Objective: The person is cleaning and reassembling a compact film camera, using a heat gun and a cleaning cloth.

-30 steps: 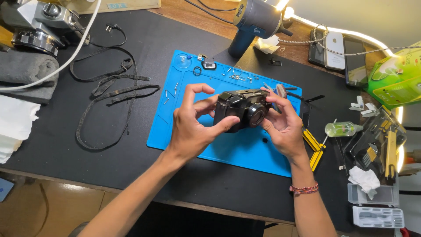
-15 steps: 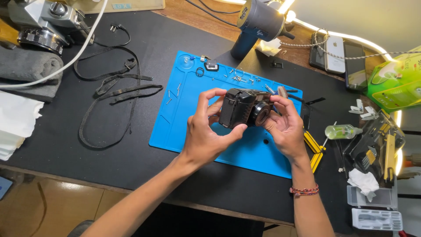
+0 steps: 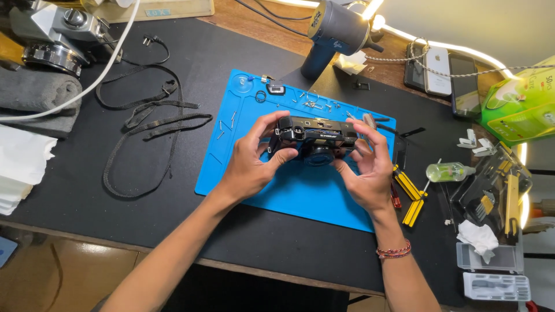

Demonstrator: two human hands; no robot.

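A small black compact camera with its top cover off is held above a blue work mat. My left hand grips its left end, fingers over the top and thumb underneath. My right hand grips the right end the same way. The lens faces towards me and the bare top plate shows. Several tiny screws and small metal parts lie on the mat's far edge, beyond the camera.
A black strap lies on the dark desk at left, with a silver camera and grey cloth further left. A dark blower stands behind the mat. Yellow-handled screwdrivers, a small bottle, tool cases and phones are at right.
Both hands have turned the camera: it was tilted up on its side half a second ago and now lies level with its open top plate showing.
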